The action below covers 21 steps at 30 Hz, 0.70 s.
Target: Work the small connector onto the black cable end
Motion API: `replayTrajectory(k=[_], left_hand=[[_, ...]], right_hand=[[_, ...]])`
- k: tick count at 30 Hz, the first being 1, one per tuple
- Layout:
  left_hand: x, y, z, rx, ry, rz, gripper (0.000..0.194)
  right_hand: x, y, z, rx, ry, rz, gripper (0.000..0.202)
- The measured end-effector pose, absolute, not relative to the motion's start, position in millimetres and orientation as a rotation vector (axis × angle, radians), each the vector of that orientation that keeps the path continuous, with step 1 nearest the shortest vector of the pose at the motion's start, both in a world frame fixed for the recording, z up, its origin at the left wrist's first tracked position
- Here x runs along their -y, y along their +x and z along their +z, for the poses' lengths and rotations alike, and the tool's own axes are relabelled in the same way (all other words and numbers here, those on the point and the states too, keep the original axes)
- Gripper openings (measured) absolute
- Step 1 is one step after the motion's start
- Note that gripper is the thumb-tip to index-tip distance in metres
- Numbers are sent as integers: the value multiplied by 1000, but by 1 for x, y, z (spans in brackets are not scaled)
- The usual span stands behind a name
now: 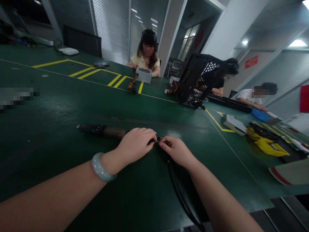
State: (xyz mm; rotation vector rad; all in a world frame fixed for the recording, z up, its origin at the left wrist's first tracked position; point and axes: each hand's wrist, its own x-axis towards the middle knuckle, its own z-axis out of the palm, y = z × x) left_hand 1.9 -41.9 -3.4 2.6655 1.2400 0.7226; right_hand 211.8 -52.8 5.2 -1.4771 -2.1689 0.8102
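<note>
A long dark tool with a pointed metal tip (102,130) lies on the green table, its right end under my left hand (137,145). The fingers of my left hand are closed near that end. Close beside it, the thumb and fingertips of my right hand (175,149) pinch a small part at the end of the tool, where a bit of brass colour shows. Black cables (177,190) run from beneath my right hand down to the table's front edge. What exactly sits between the fingertips is too small to tell.
Across the green table (72,106), a person (146,58) sits behind a grey metal box (144,75) with coloured wires. A black computer case (200,80) stands at the back right. Further right lie a silver drive (234,124) and a yellow bag (267,145); two more people sit beyond.
</note>
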Motion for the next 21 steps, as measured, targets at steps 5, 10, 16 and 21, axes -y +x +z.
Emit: replayTrajectory(k=[5, 10, 16, 21], left_hand=[[42, 2, -5, -1253, 2672, 723, 15], [42, 2, -4, -1243, 2677, 728, 13], [40, 2, -4, -1226, 2688, 706, 10], [40, 1, -4, -1218, 2691, 711, 9]], right_hand=[[53, 212, 4, 2162, -1490, 814, 18], [53, 212, 5, 2170, -1479, 814, 17], [52, 212, 4, 2171, -1467, 806, 16], [53, 212, 5, 2161, -1468, 815, 17]])
